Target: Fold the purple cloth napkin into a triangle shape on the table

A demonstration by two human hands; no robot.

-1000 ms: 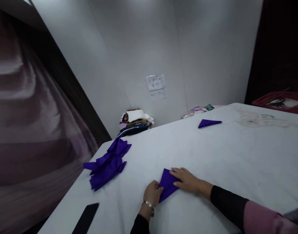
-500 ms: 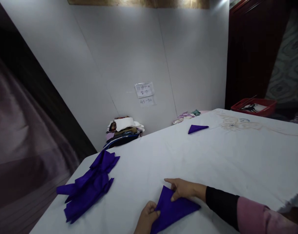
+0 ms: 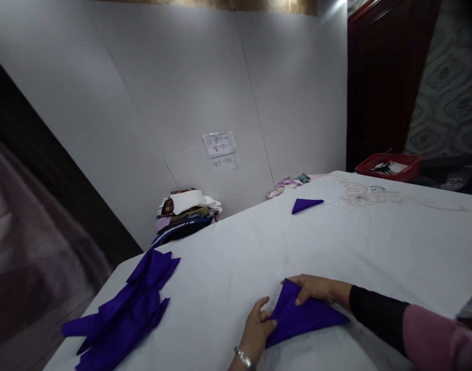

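A purple cloth napkin, folded into a triangle, lies near the front of the white-covered table. My left hand, with a metal watch band at the wrist, pinches its left edge between thumb and fingers. At the upper edge my right hand grips the same napkin, thumb on top and fingers behind it. Another purple triangle of folded cloth rests farther back. To the left is a loose heap of purple cloths, crumpled and overlapping.
Stacked folded clothes stand beyond the far table edge, by the wall. More fabric lies farther right. A red basket with scissors sits at the back right. Paper signs are stuck to the wall.
Both hands and the triangular napkin have shifted right and slightly up in view. My right fingers, earlier stretched past the tip, now close around the upper edge. The camera view has turned slightly.
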